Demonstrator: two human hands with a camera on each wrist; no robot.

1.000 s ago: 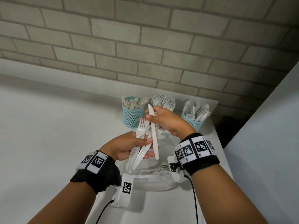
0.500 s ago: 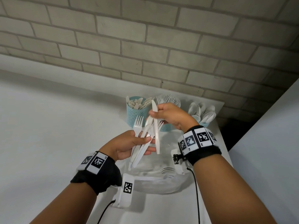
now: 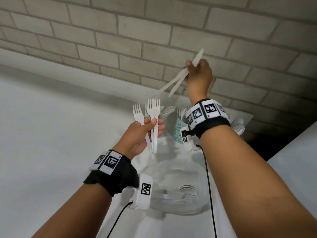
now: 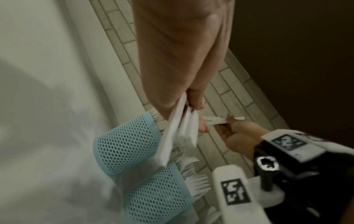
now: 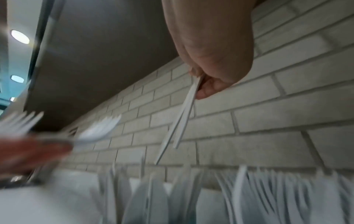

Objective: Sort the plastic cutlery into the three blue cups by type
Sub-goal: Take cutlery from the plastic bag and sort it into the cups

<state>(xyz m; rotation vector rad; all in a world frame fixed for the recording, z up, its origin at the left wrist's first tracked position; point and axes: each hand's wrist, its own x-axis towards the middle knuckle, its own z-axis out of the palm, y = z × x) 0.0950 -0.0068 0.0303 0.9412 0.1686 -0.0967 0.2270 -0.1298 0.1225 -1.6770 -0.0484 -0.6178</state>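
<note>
2 knives (image 3: 178,79) are being pinched in the right hand (image 3: 199,74), raised above the blue cups (image 3: 179,127); forks (image 3: 151,117) are being gripped in the left hand (image 3: 142,133). Knives are best being lowered handle-first into the knife cup, kept aligned

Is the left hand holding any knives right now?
No, the left hand grips only forks, tines up, while the knives are raised in the right hand.
</note>
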